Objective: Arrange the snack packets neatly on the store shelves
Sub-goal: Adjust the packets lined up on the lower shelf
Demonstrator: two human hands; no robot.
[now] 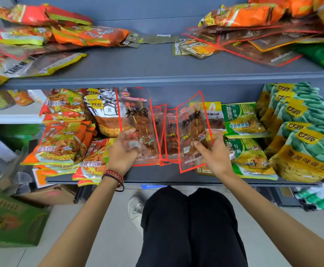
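Red-edged packets held between left hand, right hand.

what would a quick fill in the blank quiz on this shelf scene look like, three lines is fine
1. The left hand grips the left skewer packet, whose clear film is edged in ___.
2. The right hand grips the right skewer packet, next to ___ noodle packets.
3. The bead bracelet circles the ___ wrist.

Missing words: red; green; left
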